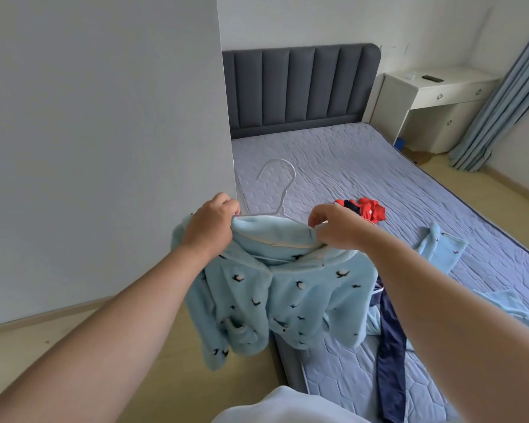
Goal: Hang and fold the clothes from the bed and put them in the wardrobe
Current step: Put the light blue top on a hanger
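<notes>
Holding up a pale blue fleece top (287,300), printed with small dark birds, by its collar over the near left corner of the bed (364,166). Gripped at the collar's left end by the left hand (209,225), with fingers curled tight over the fabric and reaching the arm of a thin white hanger (288,188); pinched at the collar's right end by the right hand (336,225), with thumb and fingers closed on the fabric edge. Sitting inside the neck of the top, with only the hook and upper arms of the hanger showing above the collar, hook upright and open to the left. Hanging clear of the mattress, with sleeves and hem drooping beside the bed's edge and above the pale floor (74,361). Lying on the mattress just beyond the right hand: a crumpled red and navy garment (368,209); farther right, a second pale blue fleece piece (440,248) with the same print; nearer, a long navy garment (391,361) stretched along the mattress. Standing at the left, just behind the left hand, a plain white panel (104,132), not identifiable as wardrobe or wall. Set against the far wall: a grey padded headboard (300,87) and, to its right, a white table (440,87) carrying a small dark object (431,77), beside blue curtains (501,102).
</notes>
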`<state>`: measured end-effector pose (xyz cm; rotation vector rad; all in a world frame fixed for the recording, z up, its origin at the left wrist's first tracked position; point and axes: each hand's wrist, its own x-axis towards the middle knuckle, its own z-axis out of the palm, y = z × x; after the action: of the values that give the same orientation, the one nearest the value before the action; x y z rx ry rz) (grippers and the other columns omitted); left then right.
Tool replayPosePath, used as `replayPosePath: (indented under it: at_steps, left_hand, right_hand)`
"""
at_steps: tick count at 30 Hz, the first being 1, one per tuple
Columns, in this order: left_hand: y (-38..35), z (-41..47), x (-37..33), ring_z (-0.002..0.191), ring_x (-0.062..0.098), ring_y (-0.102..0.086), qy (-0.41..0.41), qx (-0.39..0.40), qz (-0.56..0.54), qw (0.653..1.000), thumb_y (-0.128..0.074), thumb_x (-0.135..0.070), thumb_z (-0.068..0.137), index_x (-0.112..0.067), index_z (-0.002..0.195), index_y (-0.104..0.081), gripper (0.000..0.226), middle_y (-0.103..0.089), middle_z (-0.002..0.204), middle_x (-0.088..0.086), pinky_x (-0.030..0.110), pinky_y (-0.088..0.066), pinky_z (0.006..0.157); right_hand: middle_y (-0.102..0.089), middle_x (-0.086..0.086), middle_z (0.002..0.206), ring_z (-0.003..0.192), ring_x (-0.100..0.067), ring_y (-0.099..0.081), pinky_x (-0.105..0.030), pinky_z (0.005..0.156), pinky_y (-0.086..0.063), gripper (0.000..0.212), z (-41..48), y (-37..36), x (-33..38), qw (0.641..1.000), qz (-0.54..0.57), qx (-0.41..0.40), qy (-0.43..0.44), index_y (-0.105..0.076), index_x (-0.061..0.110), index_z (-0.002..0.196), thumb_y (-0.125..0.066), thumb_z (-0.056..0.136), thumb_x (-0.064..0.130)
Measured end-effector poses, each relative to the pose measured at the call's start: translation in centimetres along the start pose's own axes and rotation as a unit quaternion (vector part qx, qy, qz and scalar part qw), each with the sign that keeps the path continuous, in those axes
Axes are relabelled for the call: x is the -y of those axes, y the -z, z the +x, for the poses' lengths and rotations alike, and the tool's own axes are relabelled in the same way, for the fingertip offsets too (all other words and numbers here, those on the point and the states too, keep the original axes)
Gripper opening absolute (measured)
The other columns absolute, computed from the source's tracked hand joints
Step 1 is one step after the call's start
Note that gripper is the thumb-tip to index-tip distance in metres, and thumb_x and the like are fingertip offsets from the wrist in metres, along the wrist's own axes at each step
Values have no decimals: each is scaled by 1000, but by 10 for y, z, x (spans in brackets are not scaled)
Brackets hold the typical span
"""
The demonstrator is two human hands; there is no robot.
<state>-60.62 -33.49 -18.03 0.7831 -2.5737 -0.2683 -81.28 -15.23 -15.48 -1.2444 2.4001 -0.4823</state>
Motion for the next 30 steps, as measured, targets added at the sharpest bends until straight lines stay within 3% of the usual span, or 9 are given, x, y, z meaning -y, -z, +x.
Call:
replayPosePath:
  at_steps: [4,7,11,13,15,19,24,27,30]
  left_hand:
    - [-4,-4,1,77,27,-49,-23,-9,-6,1000,-43,14,75,-9,87,-58,29,-56,92,7,33,-33,62]
    - [-6,-5,-2,77,31,-52,-11,6,-18,1000,-41,14,72,-11,87,-56,33,-56,87,4,35,-38,62]
    - [-1,-6,3,78,29,-53,-7,20,-30,999,-40,10,74,-21,89,-51,36,-57,87,-3,33,-32,61]
    - [5,-6,9,79,28,-54,-6,30,-3,1000,-42,6,76,-24,97,-52,39,-60,94,-5,33,-34,60]
    - [10,-4,12,82,28,-56,10,73,49,996,-45,4,76,-27,105,-55,43,-61,99,-4,33,-38,62]
    - [16,-2,13,84,30,-61,43,189,130,972,-50,-2,78,-25,94,-64,31,-63,94,2,30,-40,64]
    - [21,-12,25,72,28,-55,57,167,71,982,-45,1,75,-22,78,-50,23,-53,78,1,29,-32,52]
    - [24,-13,31,64,23,-49,71,173,56,981,-43,4,74,-22,73,-42,26,-50,76,2,29,-31,50]
    - [23,-16,35,70,23,-53,91,201,53,974,-45,3,78,-21,82,-51,25,-52,81,3,30,-38,55]
  right_hand:
    - [-59,16,114,96,-7,-59,-26,74,-49,48,-2,-4,-1,992,102,69,9,-55,41,122,-67,77,28]
    - [-56,16,113,97,-14,-58,-32,76,-47,73,1,-23,8,995,-58,64,43,-46,43,135,-76,68,47]
    - [-58,6,96,94,-24,-62,-31,64,-40,9,10,-41,10,977,-200,-35,70,-58,31,92,-61,88,39]
    - [-55,4,96,91,-27,-61,-32,62,-39,14,12,-39,6,978,-187,-74,62,-53,29,86,-56,95,39]
    - [-56,0,105,93,-27,-59,-33,63,-38,12,12,-38,12,973,-178,-124,72,-56,23,98,-57,95,35]
    - [-54,-5,112,103,-29,-54,-41,77,-35,25,11,-50,35,958,-240,-121,98,-50,16,111,-54,91,29]
    - [-50,-3,74,56,-21,-45,-33,48,-28,23,11,-46,27,980,-179,-69,46,-32,17,95,-50,99,31]
    - [-54,-7,90,71,-29,-55,-40,56,-44,26,11,-43,28,979,-178,-78,70,-40,14,102,-51,101,38]
    - [-50,-4,102,92,-29,-53,-45,73,-51,30,15,-45,35,970,-217,-56,90,-48,16,110,-48,102,46]
